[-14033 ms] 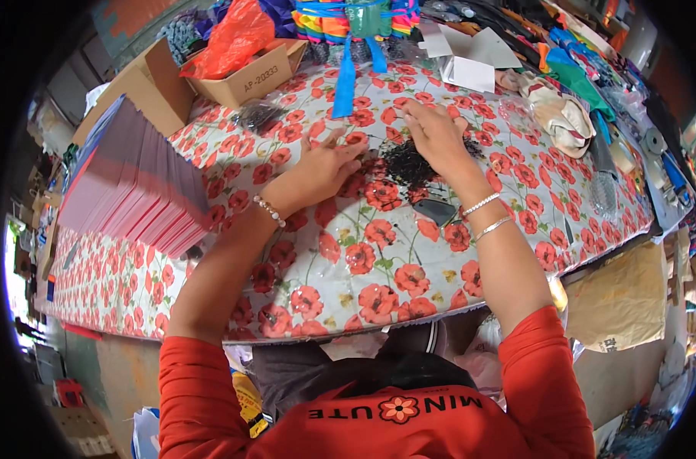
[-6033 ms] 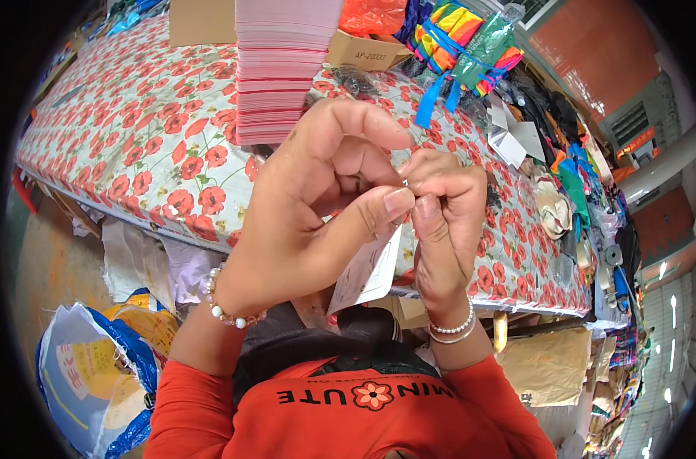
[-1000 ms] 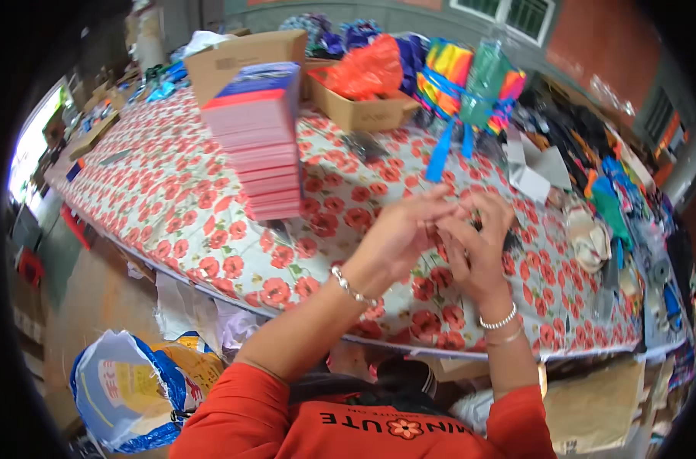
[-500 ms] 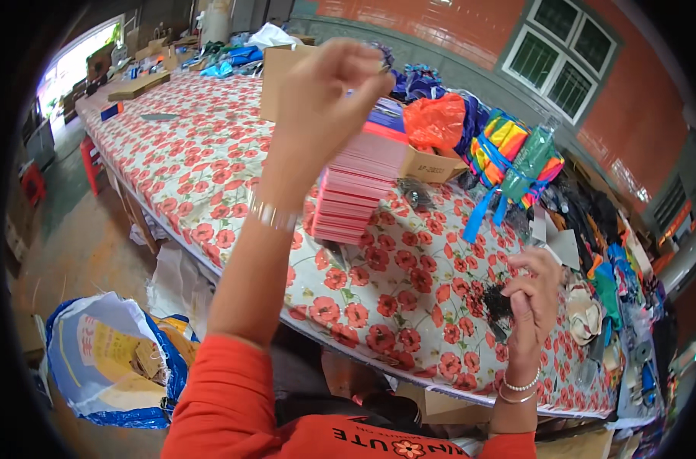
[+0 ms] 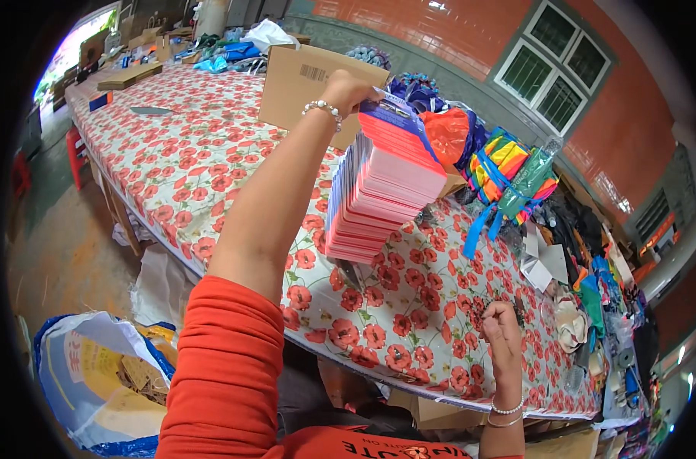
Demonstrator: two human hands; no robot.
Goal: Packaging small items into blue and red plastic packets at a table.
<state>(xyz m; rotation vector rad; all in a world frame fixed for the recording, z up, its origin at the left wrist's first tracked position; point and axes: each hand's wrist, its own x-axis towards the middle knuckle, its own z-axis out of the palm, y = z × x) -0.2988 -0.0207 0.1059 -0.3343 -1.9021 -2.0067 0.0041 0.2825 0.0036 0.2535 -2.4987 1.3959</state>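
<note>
A tall stack of pink-edged cards (image 5: 386,191) with blue printed faces leans on the flowered tablecloth in front of me. At its top, my left hand (image 5: 350,92) is closed on the far left edge of the uppermost blue printed card (image 5: 397,115); its fingertips are partly hidden. My right hand (image 5: 503,336) hovers over the near right of the table, its fingers curled in and the thumb against them. Whatever it holds, if anything, is too small to make out. Behind its fingers lies a small pile of thin black pieces (image 5: 521,312), partly covered.
An open cardboard box (image 5: 294,84) stands behind the stack. Right of it sit a red plastic bag (image 5: 446,134), a rainbow-striped bundle (image 5: 497,157) and a green plastic bottle (image 5: 533,176). Fabric heaps line the right edge. A blue-rimmed woven sack (image 5: 80,382) stands on the floor at left.
My left hand has come down from above the stack onto its top edge. My right hand has shifted slightly down and left, its fingers more curled. The view has tilted a little.
</note>
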